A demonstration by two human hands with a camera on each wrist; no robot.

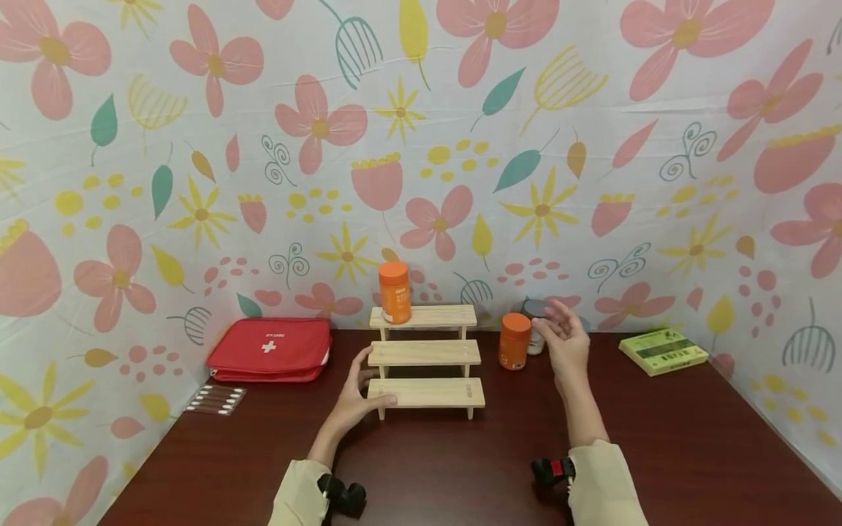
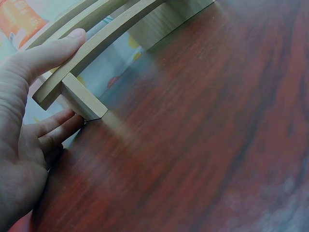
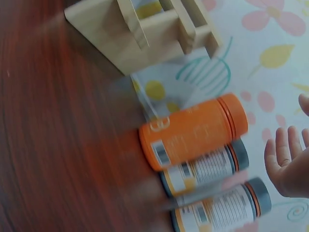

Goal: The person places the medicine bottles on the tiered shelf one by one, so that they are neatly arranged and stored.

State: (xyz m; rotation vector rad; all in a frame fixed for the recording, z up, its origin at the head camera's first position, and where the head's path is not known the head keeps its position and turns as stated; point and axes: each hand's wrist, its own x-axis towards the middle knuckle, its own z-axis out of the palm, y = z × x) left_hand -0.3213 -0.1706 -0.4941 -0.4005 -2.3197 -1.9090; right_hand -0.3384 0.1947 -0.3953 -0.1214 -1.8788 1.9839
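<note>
My left hand (image 1: 355, 398) holds the left end of a three-tier wooden step rack (image 1: 427, 394). Its thumb lies on the lowest step, and in the left wrist view its fingers (image 2: 60, 128) reach under the step beside the leg. An orange bottle (image 1: 395, 296) stands upright on the top step, toward the left. My right hand (image 1: 569, 343), fingers spread and nothing in it, is raised to the right of a second orange bottle (image 1: 513, 345). Behind that bottle, two grey-lidded bottles with white labels (image 3: 200, 169) stand on the table, partly hidden in the head view.
On the left lies a red first aid pouch (image 1: 272, 354), with a clear packet of cotton swabs (image 1: 217, 399) in front. A green and yellow box (image 1: 663, 351) lies at the right. A floral sheet (image 1: 421, 146) hangs along the back of the dark wooden table (image 1: 421, 467).
</note>
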